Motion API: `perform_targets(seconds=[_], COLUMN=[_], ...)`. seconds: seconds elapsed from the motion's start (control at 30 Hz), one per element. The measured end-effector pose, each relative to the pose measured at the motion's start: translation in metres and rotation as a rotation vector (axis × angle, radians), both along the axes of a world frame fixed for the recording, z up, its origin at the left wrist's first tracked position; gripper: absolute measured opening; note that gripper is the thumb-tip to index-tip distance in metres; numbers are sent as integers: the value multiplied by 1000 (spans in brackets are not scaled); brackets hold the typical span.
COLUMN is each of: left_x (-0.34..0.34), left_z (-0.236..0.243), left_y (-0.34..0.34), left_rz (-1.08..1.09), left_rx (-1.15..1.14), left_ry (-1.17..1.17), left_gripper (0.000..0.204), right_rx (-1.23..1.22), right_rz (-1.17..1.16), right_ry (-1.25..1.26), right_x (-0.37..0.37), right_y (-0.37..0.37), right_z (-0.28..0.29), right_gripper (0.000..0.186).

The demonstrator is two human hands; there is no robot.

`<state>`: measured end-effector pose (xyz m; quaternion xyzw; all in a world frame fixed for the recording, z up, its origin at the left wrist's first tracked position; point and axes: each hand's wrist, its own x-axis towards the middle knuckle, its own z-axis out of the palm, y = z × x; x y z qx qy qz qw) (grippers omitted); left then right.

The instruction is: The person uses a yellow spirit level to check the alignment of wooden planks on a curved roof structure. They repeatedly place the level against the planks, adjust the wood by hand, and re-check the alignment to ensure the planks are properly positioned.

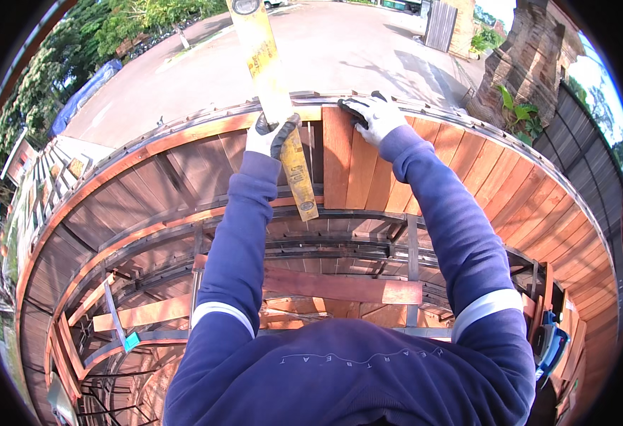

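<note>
A yellow spirit level leans lengthwise across the rim of a curved wooden wall, its near end reaching down inside. My gloved left hand is wrapped around it at the rim. Just right of it, my gloved right hand lies on the top ends of orange-brown upright boards, fingers stretched to the left over the edge. A wider, redder board stands under those fingertips. Between this board and the level, a narrow dark gap shows. Both gloves are white with dark finger areas.
Darker boards line the curve to the left. Below run curved metal rails and a loose reddish plank. A blue tool sits at lower right. Beyond the rim are paving and a thick trunk.
</note>
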<state>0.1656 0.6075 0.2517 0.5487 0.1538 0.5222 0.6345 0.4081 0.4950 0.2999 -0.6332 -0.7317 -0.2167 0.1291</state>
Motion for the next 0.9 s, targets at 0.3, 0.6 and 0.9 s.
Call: perform_targets(seconds=[0.3,0.6,0.9], left_x=[35,51,66], left_z=[-41,-84,-87], left_y=[33,12,26], left_rz=[-27,-3,12], left_rx=[15,28,26], left_ry=[-15,122,284], left_gripper=[31,29,25], right_rx=[102,169,111], right_rz=[25,57,29], right_ry=[164,175,168], right_x=[-3,1,1], right_y=[4,5,5], right_z=[-7,-14,-14], right_gripper=[48,47,47])
